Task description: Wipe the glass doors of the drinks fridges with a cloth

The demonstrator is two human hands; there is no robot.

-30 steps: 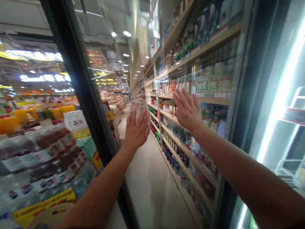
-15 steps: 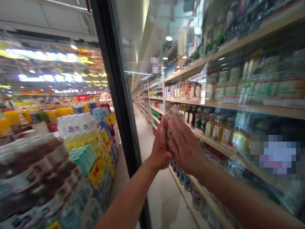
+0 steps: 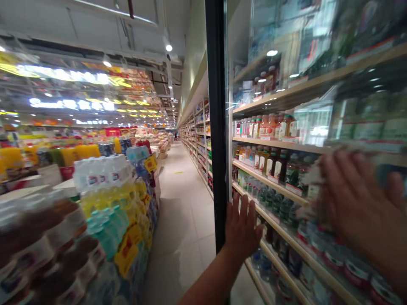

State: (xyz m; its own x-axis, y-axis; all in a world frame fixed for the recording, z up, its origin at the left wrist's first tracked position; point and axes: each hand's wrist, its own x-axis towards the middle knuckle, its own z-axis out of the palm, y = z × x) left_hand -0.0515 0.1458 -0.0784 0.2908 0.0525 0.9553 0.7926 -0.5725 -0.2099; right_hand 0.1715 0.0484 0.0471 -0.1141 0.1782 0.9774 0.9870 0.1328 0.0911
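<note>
A see-through glass door (image 3: 318, 80) with a black frame (image 3: 219, 127) stands before me, swung out from drink shelves. My left hand (image 3: 243, 226) lies on the glass close to the frame, fingers stretched out and holding nothing. Farther right, my right hand (image 3: 359, 203) presses a crumpled, pale cloth (image 3: 314, 178) flat against the glass. Motion blurs that hand and the cloth, and the palm hides most of the cloth.
Beyond the glass, wooden shelves (image 3: 286, 146) carry rows of drink bottles (image 3: 270, 163). At left rise stacked packs of bottled drinks (image 3: 104, 178) with yellow price signs (image 3: 127, 250). A pale floor aisle (image 3: 178, 199) runs away between them.
My hands were together around the cloth and have parted. The right moved right with the cloth; the left moved down onto the glass. The door frame has shifted right in view.
</note>
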